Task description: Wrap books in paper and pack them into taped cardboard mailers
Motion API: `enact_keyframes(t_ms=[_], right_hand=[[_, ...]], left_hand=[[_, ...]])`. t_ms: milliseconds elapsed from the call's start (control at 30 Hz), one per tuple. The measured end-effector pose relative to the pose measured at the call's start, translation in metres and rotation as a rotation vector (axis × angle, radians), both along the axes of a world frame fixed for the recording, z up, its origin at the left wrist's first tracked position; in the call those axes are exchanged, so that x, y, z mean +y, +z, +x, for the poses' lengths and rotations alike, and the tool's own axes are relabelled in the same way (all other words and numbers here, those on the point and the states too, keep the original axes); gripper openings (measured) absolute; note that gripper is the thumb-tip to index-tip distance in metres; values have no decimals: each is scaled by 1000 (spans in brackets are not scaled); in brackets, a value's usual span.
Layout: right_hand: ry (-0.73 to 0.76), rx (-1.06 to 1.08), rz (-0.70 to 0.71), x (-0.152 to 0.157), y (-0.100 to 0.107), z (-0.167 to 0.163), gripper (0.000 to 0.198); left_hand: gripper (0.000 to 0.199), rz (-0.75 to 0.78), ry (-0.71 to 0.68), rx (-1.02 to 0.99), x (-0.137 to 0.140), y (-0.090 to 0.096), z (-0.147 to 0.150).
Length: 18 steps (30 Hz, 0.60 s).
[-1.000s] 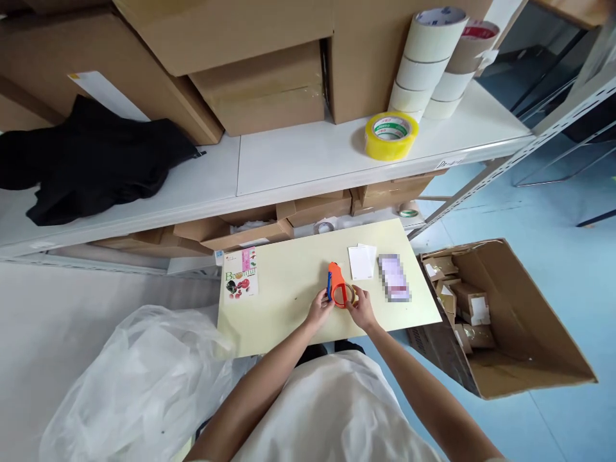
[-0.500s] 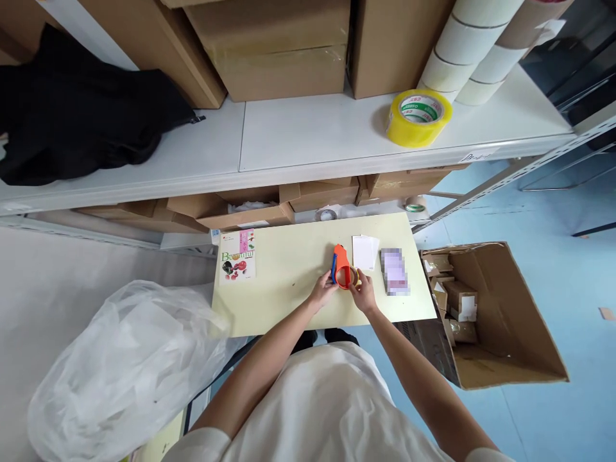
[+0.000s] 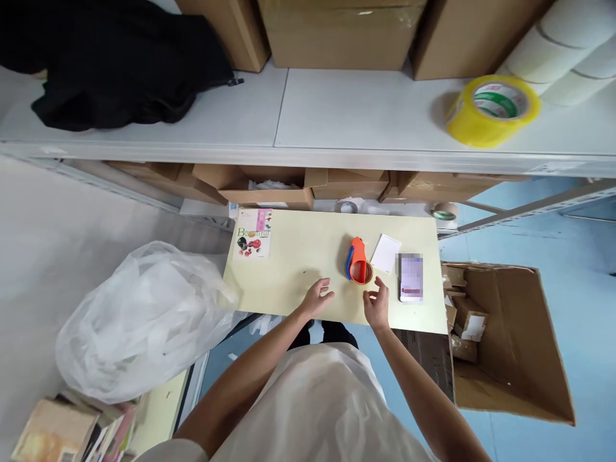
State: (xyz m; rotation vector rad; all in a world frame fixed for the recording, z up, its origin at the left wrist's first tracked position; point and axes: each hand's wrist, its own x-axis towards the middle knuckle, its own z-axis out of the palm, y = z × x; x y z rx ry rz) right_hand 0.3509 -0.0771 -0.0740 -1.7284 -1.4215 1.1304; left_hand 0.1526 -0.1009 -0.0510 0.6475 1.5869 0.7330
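An orange and blue tape dispenser point(image 3: 357, 262) with a roll of tape in it lies on the pale yellow tabletop point(image 3: 289, 289). My left hand point(image 3: 316, 299) hovers to its lower left with fingers apart, holding nothing. Just below and right of the dispenser is my right hand point(image 3: 377, 304), its fingers curved and parted, also without anything in them. White cards point(image 3: 385, 253) lie to the right of the dispenser. Beside them sits a phone point(image 3: 410, 278) whose screen is blurred out. At the table's left end lies a booklet point(image 3: 253, 234) with fruit on its cover.
A large open cardboard box point(image 3: 514, 340) with small parcels stands right of the table. A bulging clear plastic bag point(image 3: 144, 321) sits on the left. Above the table's far edge runs a shelf point(image 3: 360, 109) bearing a yellow tape roll point(image 3: 493, 110) and black cloth point(image 3: 129, 64).
Both hands have let go of the tape dispenser, which now rests on the table. They have drawn back toward my body and moved apart. The camera view has shifted.
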Motion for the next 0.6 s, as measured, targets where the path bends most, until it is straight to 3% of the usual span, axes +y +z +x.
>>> enact_keyframes(t_ms=[100,267,433,600], right_hand=[[68,-19,18,-13,1,-1,45],[279,1,-45,-27,-1,-19,32],[480,40,-99,-31,4,-60,33],[650,49,-55,-34,20,-117,36]], left_hand=[[39,-31,27,77,-41,3,-29],[38,-94,133,218,-112,12,-66],[40,-78,144,311,-163,30,-97],[42,15,84,469,-217,47,-132]])
